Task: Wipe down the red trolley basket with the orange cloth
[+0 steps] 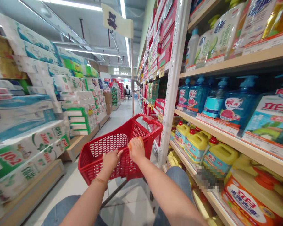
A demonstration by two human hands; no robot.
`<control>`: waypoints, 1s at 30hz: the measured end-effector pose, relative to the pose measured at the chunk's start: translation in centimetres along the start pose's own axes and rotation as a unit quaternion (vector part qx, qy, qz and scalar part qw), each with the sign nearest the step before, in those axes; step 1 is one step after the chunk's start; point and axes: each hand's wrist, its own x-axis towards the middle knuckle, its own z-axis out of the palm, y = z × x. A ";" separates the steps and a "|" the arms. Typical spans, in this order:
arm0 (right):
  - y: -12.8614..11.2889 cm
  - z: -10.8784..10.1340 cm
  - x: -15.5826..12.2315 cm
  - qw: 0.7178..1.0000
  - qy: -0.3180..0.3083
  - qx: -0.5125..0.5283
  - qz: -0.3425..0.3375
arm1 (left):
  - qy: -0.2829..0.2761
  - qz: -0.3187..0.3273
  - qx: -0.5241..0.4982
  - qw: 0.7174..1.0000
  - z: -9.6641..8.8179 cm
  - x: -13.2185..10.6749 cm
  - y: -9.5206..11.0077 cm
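A red plastic mesh shopping cart (113, 147) stands in front of me, and its basket shows at the bottom centre. My left hand (110, 161) grips the near rim of the basket. My right hand (136, 150) is closed over the same rim a little further right, on an orange handle section (132, 143) that mostly hides beneath my fingers. A thin bracelet circles my left wrist. Below the basket, a grey metal cart frame bar (113, 194) runs down towards the floor.
Shelves of blue dish soap bottles (238, 106) and yellow jugs (195, 146) stand close on the right. Stacked tissue packs (33, 135) line the left. A pale tiled aisle (124, 116) runs ahead, with a distant person (127, 91).
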 end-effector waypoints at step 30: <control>-1.4 1.8 -3.5 0.991 -0.069 0.092 -0.074 | 0.005 0.189 -0.141 0.972 1.6 -7.7 -4.9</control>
